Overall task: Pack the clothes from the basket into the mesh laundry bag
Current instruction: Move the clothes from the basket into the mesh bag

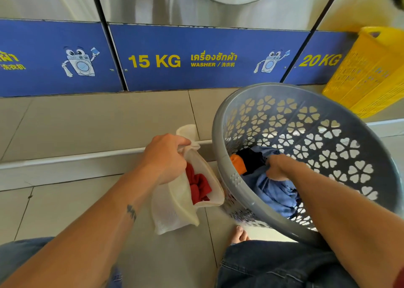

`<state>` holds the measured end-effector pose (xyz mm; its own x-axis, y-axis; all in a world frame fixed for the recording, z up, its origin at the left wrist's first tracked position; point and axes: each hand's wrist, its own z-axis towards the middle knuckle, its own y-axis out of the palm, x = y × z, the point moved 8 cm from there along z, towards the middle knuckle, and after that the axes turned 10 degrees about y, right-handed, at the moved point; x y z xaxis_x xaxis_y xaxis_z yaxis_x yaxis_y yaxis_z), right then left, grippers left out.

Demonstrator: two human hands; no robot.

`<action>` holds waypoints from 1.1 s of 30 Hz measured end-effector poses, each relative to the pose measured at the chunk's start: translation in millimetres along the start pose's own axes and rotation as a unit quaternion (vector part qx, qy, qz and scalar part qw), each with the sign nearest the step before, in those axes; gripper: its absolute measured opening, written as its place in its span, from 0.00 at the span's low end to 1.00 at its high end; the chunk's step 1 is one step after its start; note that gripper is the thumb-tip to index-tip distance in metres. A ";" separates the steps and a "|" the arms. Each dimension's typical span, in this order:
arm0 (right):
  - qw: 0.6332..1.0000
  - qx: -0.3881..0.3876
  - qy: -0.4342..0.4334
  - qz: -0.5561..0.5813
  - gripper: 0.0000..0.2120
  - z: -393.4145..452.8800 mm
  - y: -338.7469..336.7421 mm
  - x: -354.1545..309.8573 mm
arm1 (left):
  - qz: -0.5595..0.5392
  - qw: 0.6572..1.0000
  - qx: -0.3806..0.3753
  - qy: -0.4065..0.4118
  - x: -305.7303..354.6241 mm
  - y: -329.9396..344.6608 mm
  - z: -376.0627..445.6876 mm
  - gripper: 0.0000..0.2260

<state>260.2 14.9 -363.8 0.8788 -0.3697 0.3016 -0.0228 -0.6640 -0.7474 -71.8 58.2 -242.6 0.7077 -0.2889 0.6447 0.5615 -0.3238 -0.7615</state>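
While the left hand (162, 156) pinched the bag (185, 200) rim to hold its mouth open, the right hand (276, 167) was clenched on the blue cloth (273, 189) inside the tilted basket (240, 191). Red cloth (197, 186) already sat in the bag. Risk: the orange piece (237, 163) and dark piece (253, 158) touched the blue one and could drag out onto the floor (98, 123); the bag mouth looked narrow and could snag.
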 end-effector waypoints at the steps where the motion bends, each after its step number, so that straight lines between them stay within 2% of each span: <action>1: 1.000 0.005 -0.008 0.009 0.10 -8.1 -8.3 0.7 | -0.003 1.000 0.002 -0.004 -1.0 -3.2 -2.2 0.18; 3: 0.999 0.017 -0.031 0.039 0.10 -21.1 -24.8 -0.3 | -0.018 1.000 0.005 -0.017 -3.2 -9.6 -7.6 0.18; 7: 0.988 0.045 -0.066 0.129 0.16 -51.9 -58.2 -0.6 | -0.042 0.999 0.023 -0.016 0.4 -25.0 -20.6 0.19; 11: 0.952 0.123 -0.108 0.257 0.13 -102.9 -93.4 -5.2 | -0.068 0.993 0.093 0.011 14.3 -57.8 -33.3 0.20; 14: 0.884 0.184 -0.137 0.408 0.14 -144.5 -126.0 -4.3 | -0.083 0.982 0.168 0.033 26.5 -83.5 -46.0 0.20; 18: 0.734 0.231 -0.196 0.608 0.11 -211.2 -159.7 -5.9 | -0.094 0.964 0.242 0.053 37.4 -105.4 -63.2 0.19; 19: 0.714 0.230 -0.212 0.627 0.09 -224.7 -161.6 -11.0 | -0.095 0.961 0.254 0.056 38.3 -108.7 -65.4 0.20; 21: 0.721 0.219 -0.236 0.613 0.07 -238.5 -155.7 -28.7 | -0.096 0.957 0.266 0.057 38.7 -112.0 -67.8 0.20; 24: 0.802 0.185 -0.250 0.511 0.09 -239.6 -134.9 -59.8 | -0.096 0.958 0.263 0.057 39.2 -110.3 -69.4 0.20; 26: 0.849 0.199 -0.255 0.418 0.09 -241.7 -126.1 -71.4 | -0.090 0.960 0.259 0.059 38.7 -108.9 -69.6 0.19; 30: 0.875 0.184 -0.268 0.358 0.06 -242.9 -122.7 -74.0 | -0.078 0.961 0.259 0.059 35.2 -109.1 -67.4 0.18; 33: 0.872 0.202 -0.271 0.353 0.13 -241.5 -127.0 -69.4 | -0.077 0.962 0.254 0.058 35.0 -106.6 -64.8 0.17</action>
<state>87.0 -32.1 -146.9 0.8127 -0.1589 -0.5606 -0.5758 -0.0716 -0.8145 -134.7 24.2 -134.5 0.5640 -0.3806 0.7328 0.8134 0.1031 -0.5725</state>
